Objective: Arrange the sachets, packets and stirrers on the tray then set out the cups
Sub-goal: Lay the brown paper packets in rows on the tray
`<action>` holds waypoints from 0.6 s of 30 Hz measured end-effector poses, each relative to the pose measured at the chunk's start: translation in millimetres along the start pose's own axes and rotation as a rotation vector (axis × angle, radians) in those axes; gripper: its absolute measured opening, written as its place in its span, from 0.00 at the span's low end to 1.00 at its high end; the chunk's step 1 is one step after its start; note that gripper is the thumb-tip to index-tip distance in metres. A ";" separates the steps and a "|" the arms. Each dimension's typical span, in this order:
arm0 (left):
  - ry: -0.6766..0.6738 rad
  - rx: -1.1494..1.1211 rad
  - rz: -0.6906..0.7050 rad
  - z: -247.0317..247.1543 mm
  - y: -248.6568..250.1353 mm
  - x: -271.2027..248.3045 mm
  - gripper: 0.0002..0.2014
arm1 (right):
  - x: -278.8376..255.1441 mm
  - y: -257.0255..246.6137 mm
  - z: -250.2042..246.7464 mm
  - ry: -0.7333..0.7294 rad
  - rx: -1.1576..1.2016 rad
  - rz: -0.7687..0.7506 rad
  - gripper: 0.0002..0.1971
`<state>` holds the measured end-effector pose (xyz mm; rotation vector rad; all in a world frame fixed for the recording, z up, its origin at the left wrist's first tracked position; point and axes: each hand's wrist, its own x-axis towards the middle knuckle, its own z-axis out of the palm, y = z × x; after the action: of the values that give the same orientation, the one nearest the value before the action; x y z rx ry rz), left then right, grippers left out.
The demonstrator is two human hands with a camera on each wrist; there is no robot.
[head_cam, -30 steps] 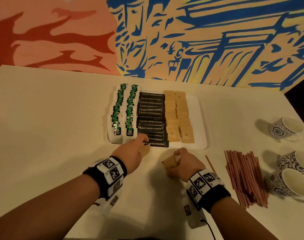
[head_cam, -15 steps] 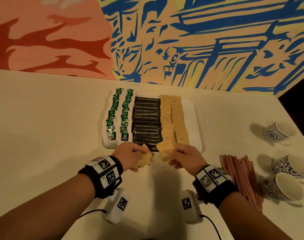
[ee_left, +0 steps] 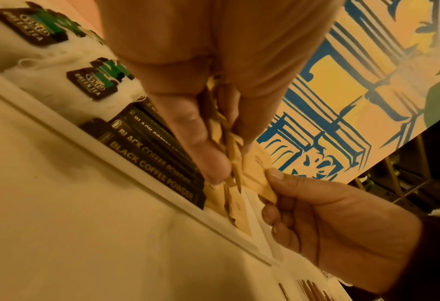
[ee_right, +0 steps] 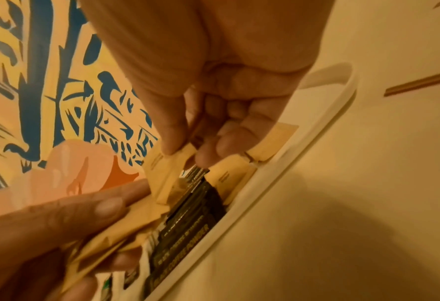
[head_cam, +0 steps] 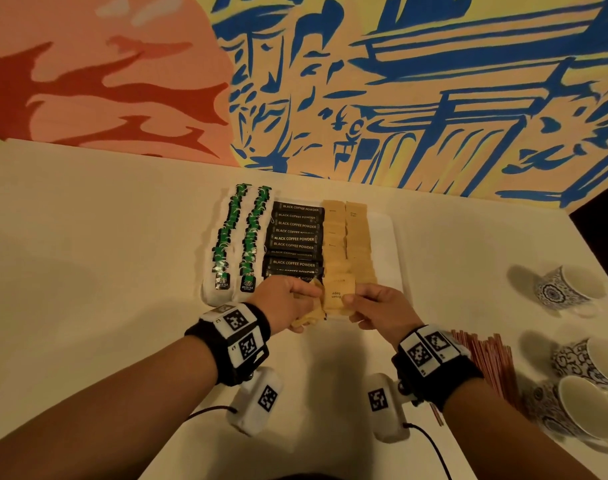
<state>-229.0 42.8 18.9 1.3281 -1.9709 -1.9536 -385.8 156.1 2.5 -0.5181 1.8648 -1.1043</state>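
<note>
A white tray (head_cam: 396, 237) holds rows of green tea bags (head_cam: 233, 237), black coffee sachets (head_cam: 293, 239) and brown sugar packets (head_cam: 356, 237). At the tray's near edge my left hand (head_cam: 307, 297) grips a small bunch of brown packets (ee_left: 229, 146) between thumb and fingers. My right hand (head_cam: 349, 301) pinches a single brown sugar packet (head_cam: 338, 294) by its edge, over the near end of the brown rows and touching the bunch. The wrist views show the pinched packet (ee_right: 164, 173) just above the tray rim (ee_right: 290, 173).
A pile of reddish stirrers (head_cam: 489, 362) lies on the table right of my right wrist. Three patterned cups (head_cam: 565, 289) (head_cam: 593, 362) (head_cam: 579, 407) lie on their sides at the right edge. A painted wall stands behind the tray.
Both hands have risen from the table in front of the tray to its near edge. The right hand brought its brown packet up beside the left hand's bunch.
</note>
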 end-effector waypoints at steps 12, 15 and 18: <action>0.044 0.048 0.018 -8.9 -4.6 11.6 0.14 | 17.7 5.2 -32.9 0.054 -0.055 -0.185 0.15; 0.068 0.026 0.015 -11.6 -3.9 13.7 0.15 | 21.3 6.1 -40.9 0.066 -0.215 -0.197 0.18; 0.076 0.011 0.017 -12.9 -2.8 14.3 0.15 | 19.6 2.1 -42.7 0.121 -0.437 -0.260 0.19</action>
<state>-228.9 24.7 11.7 1.3615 -1.9548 -1.8587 -432.1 164.0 0.6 -0.9840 2.2039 -0.9028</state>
